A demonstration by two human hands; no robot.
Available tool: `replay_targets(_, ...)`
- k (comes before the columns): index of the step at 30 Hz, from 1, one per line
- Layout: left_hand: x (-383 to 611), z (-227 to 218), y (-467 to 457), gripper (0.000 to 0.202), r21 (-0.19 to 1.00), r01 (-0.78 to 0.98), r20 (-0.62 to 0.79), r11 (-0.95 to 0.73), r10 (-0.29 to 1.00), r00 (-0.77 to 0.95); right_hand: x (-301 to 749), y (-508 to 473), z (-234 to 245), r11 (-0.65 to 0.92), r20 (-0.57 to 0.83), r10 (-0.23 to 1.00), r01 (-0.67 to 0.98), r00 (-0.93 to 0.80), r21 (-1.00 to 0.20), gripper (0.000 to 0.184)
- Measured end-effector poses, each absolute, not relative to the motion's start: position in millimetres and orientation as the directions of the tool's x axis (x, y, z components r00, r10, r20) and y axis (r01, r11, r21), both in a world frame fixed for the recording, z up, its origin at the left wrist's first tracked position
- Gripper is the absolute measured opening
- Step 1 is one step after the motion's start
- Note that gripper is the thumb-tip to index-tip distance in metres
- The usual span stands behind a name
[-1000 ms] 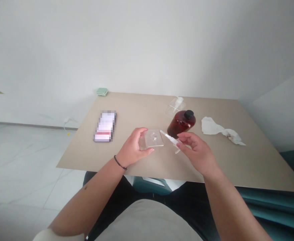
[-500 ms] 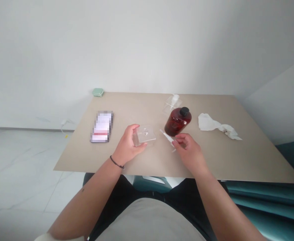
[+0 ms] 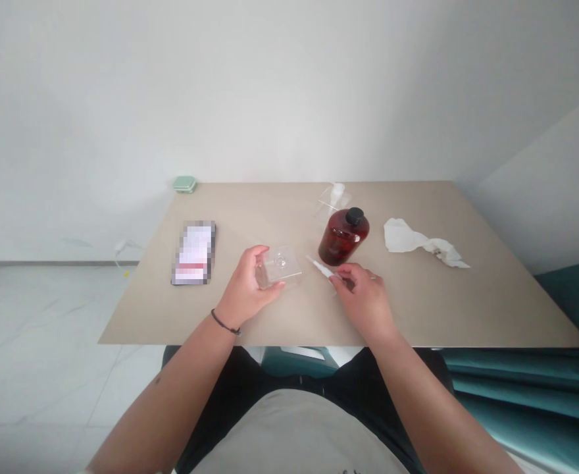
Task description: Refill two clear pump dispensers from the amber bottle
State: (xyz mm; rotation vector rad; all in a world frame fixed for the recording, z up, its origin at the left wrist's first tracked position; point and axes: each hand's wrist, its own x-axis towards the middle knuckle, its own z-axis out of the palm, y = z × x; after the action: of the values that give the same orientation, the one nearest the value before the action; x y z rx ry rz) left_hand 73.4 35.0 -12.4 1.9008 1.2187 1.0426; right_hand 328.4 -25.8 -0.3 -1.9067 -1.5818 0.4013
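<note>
Head-camera view of two bare hands working over a beige rectangular table [image 3: 432, 316]. At lower centre, the left hand [image 3: 244, 284] has its fingers curled around the left edge of a square, clear plastic plate [image 3: 280, 266] with a small round raised centre, holding it close above or on the tabletop; the picture does not settle which. To its right, the right hand [image 3: 363, 296] has its thumb and fingers closed in a pinch on a slender white tube [image 3: 320, 268], whose narrow tip points up and left toward the plate, near it but not touching. The held items are thus shown in close approach, one in each hand. Behind them stand a dark amber plastic bottle [image 3: 343, 242] with a black screw cap and a piece of clear plastic packaging [image 3: 331, 201]. To the right lies a crumpled white paper tissue [image 3: 412, 238]; to the left lies a flat dark-edged rectangular object [image 3: 193, 253], pixelated beyond identification. A small mint-green box [image 3: 185, 184] sits at the far left corner of the table. The lower end of the tube is hidden by the right fingers, part of the plate is covered by the left hand, and the plate's transparency obscures its edges and thickness. Any markings or contents of the tube cannot be made out.
</note>
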Motion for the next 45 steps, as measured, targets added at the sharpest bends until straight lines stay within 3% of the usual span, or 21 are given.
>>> replay_targets(14,74.4,-10.5,34.0,0.067,0.837,0.411,0.272,-0.36,0.927,0.258,320.4,-29.5,4.2,-0.07,0.215,0.964,0.932,0.155,-0.355,0.025)
replay_targets(35,74.2,-14.3,35.2,0.067,0.83,0.414,0.29,-0.375,0.923,0.255,319.9,-29.5,0.8,-0.053,0.271,0.952,0.949,0.142,-0.311,0.02)
replay_targets(45,73.9,-13.6,35.5,0.068,0.847,0.397,0.27,-0.354,0.929,0.252,321.5,-33.3,2.9,-0.018,0.334,0.931,0.931,0.149,-0.365,0.021)
